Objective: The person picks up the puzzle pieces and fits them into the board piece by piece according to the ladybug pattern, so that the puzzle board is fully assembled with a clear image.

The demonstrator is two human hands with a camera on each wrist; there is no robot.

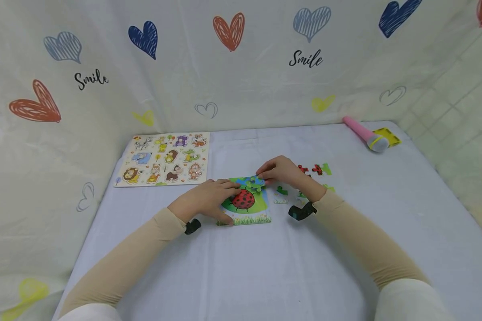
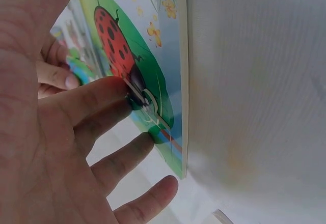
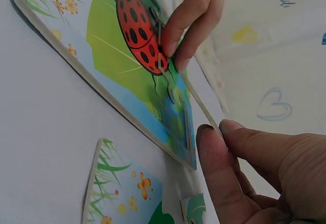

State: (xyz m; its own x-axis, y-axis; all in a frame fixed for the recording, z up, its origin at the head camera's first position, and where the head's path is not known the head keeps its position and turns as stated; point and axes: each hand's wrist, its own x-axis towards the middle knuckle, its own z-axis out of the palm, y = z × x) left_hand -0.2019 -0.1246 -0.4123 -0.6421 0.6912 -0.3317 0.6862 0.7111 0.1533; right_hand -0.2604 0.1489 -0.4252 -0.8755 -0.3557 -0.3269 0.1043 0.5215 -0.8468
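Note:
A ladybug jigsaw board (image 1: 261, 217) lies on the white cloth in front of the person. The left hand (image 1: 209, 198) rests at its left side, fingers spread and fairly straight, with fingertips touching the picture by the ladybug's head in the left wrist view. Over the board's top edge, the right hand (image 1: 285, 171) pinches a thin blue-and-green puzzle piece (image 1: 255, 183) between thumb and fingertips. That piece shows edge-on in the right wrist view, tilted above the board, its far end close to the left fingertips.
Several loose puzzle pieces (image 1: 317, 169) lie right of the board, one with grass and flowers (image 3: 125, 188) close by its edge. An animal puzzle board (image 1: 162, 160) lies at the back left. A pink toy microphone (image 1: 361, 130) and a yellow frame-like thing (image 1: 392, 136) lie at the back right.

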